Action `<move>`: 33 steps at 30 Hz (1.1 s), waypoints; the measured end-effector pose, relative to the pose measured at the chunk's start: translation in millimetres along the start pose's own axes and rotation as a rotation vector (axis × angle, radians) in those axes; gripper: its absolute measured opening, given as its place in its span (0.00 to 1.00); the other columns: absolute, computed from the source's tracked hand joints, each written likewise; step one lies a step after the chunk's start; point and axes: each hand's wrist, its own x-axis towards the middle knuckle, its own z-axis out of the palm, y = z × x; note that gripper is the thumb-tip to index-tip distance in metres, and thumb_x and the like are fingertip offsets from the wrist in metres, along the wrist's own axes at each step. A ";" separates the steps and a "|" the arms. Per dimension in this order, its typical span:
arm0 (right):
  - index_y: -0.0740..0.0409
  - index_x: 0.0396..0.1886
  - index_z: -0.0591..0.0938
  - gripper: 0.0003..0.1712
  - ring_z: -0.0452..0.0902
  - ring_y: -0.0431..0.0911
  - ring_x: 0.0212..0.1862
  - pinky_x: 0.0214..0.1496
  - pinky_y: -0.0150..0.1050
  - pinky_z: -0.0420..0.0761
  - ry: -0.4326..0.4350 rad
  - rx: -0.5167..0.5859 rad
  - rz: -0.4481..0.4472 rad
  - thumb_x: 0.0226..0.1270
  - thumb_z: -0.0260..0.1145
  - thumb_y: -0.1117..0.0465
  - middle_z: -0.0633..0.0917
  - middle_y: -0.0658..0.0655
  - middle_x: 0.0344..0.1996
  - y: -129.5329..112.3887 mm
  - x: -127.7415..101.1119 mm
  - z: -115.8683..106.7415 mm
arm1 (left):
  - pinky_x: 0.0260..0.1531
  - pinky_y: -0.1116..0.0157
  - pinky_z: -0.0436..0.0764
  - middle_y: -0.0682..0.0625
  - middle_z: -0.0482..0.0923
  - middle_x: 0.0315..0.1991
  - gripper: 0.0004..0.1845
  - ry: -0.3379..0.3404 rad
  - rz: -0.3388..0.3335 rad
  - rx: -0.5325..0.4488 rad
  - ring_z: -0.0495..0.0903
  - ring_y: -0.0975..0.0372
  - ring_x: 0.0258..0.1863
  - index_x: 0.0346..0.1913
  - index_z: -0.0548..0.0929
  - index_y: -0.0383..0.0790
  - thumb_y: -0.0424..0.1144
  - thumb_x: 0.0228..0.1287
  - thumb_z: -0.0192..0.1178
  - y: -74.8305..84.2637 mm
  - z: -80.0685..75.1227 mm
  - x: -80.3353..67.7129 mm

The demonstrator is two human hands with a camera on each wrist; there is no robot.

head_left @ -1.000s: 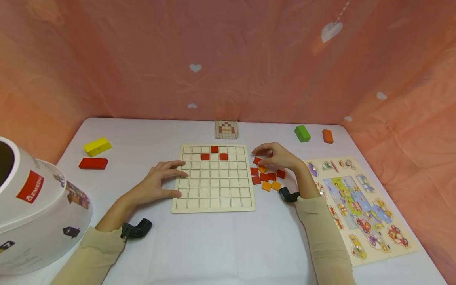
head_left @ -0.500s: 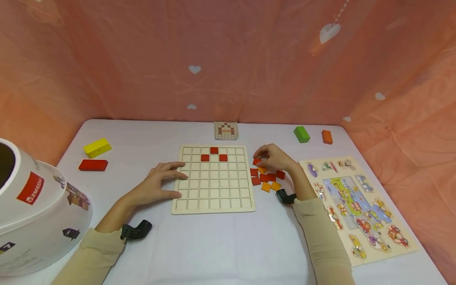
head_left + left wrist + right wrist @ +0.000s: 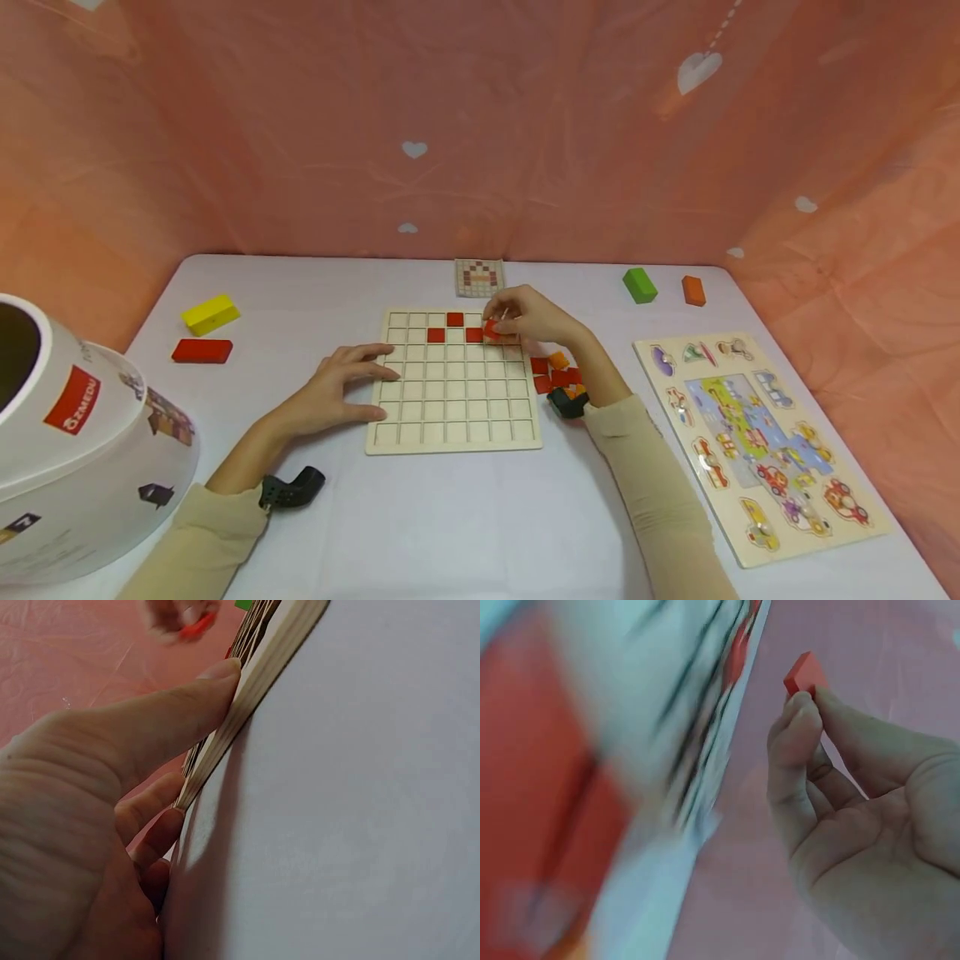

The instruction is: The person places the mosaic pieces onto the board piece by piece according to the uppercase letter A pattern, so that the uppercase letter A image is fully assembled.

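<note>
My right hand (image 3: 536,315) pinches a red square tile (image 3: 806,673) between thumb and fingertips, above the upper right part of the wooden grid board (image 3: 453,408). Three red tiles sit in the board's top two rows: one in the top row (image 3: 454,319) and two in the row below. Along the board's left edge rests my left hand (image 3: 330,392), fingers spread and fairly straight. In the left wrist view its thumb (image 3: 180,705) touches the board's rim. Several loose red and orange tiles (image 3: 560,377) lie right of the board, partly hidden by the right wrist.
Behind the board lies a small pattern card (image 3: 479,277). A picture puzzle (image 3: 667,379) covers the right side. Yellow (image 3: 211,314) and red (image 3: 202,351) blocks lie left; green (image 3: 640,285) and orange (image 3: 693,291) blocks stand back right. A white bucket (image 3: 75,508) stands front left.
My right hand has taken a red tile from the loose pile and moved left with it over the board. The left hand has stayed at the board's edge.
</note>
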 end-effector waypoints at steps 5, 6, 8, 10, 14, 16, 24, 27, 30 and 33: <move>0.70 0.44 0.82 0.08 0.75 0.47 0.38 0.40 0.36 0.78 -0.115 0.027 -0.082 0.66 0.62 0.76 0.81 0.59 0.35 -25.0 38.5 26.2 | 0.64 0.39 0.48 0.45 0.64 0.72 0.24 -0.006 0.003 -0.002 0.55 0.46 0.70 0.54 0.85 0.46 0.44 0.53 0.76 0.2 -1.1 1.2; 0.71 0.43 0.82 0.08 0.75 0.47 0.37 0.39 0.36 0.79 -0.137 0.034 -0.091 0.66 0.62 0.76 0.81 0.59 0.34 -28.3 44.7 31.6 | 0.64 0.39 0.47 0.45 0.64 0.72 0.24 -0.009 0.003 -0.004 0.55 0.46 0.70 0.54 0.85 0.46 0.44 0.53 0.76 0.1 -1.1 1.5; 0.71 0.43 0.83 0.08 0.75 0.46 0.35 0.38 0.35 0.79 -0.174 0.027 -0.106 0.65 0.62 0.77 0.81 0.59 0.32 -33.0 55.1 41.3 | 0.64 0.39 0.47 0.45 0.64 0.72 0.24 -0.013 0.004 -0.005 0.55 0.46 0.70 0.54 0.85 0.46 0.45 0.53 0.76 -0.1 -1.1 1.9; 0.71 0.42 0.84 0.09 0.75 0.45 0.34 0.37 0.35 0.79 -0.203 0.025 -0.105 0.64 0.62 0.78 0.81 0.58 0.31 -36.0 62.3 49.1 | 0.64 0.39 0.47 0.45 0.64 0.72 0.24 -0.015 0.004 -0.007 0.55 0.46 0.71 0.54 0.85 0.47 0.45 0.53 0.76 -0.2 -1.1 2.3; 0.70 0.42 0.85 0.09 0.75 0.44 0.34 0.38 0.34 0.79 -0.232 -0.013 -0.088 0.64 0.63 0.78 0.83 0.58 0.33 -40.8 69.9 58.7 | 0.64 0.38 0.47 0.46 0.64 0.72 0.24 -0.017 0.000 -0.012 0.55 0.46 0.71 0.54 0.85 0.47 0.45 0.53 0.76 -0.5 -2.0 2.5; 0.69 0.42 0.85 0.09 0.75 0.44 0.35 0.39 0.34 0.79 -0.237 -0.039 -0.082 0.64 0.64 0.77 0.84 0.59 0.34 -43.0 71.4 60.7 | 0.64 0.38 0.47 0.46 0.64 0.72 0.24 -0.018 -0.002 -0.012 0.55 0.46 0.71 0.54 0.86 0.46 0.45 0.53 0.76 -0.5 -2.6 2.6; 0.66 0.46 0.85 0.09 0.79 0.45 0.42 0.47 0.34 0.77 -0.216 -0.125 -0.087 0.72 0.62 0.67 0.86 0.56 0.38 -47.0 70.0 59.4 | 0.63 0.39 0.48 0.44 0.64 0.72 0.24 -0.013 0.002 -0.010 0.55 0.46 0.70 0.54 0.85 0.45 0.44 0.52 0.76 0.3 -3.7 2.3; 0.66 0.47 0.85 0.10 0.80 0.47 0.47 0.51 0.35 0.77 -0.168 -0.113 -0.087 0.73 0.61 0.66 0.87 0.58 0.42 -46.5 63.9 60.5 | 0.63 0.38 0.48 0.44 0.65 0.72 0.24 -0.010 0.006 -0.011 0.56 0.45 0.70 0.54 0.86 0.45 0.44 0.52 0.77 -0.2 -3.4 1.8; 0.66 0.52 0.84 0.13 0.75 0.53 0.61 0.63 0.42 0.72 -0.100 -0.201 -0.102 0.74 0.62 0.63 0.85 0.61 0.52 -49.5 50.9 65.5 | 0.63 0.39 0.48 0.45 0.65 0.72 0.24 -0.013 0.004 -0.013 0.56 0.46 0.70 0.54 0.86 0.45 0.44 0.52 0.77 -0.9 -1.6 2.3; 0.61 0.65 0.77 0.24 0.52 0.58 0.76 0.74 0.55 0.55 -0.115 -0.436 -0.068 0.76 0.61 0.53 0.73 0.59 0.68 -57.2 32.2 73.2 | 0.63 0.39 0.49 0.45 0.64 0.72 0.25 -0.017 0.000 -0.007 0.56 0.47 0.70 0.54 0.85 0.45 0.45 0.52 0.76 -1.0 1.0 3.2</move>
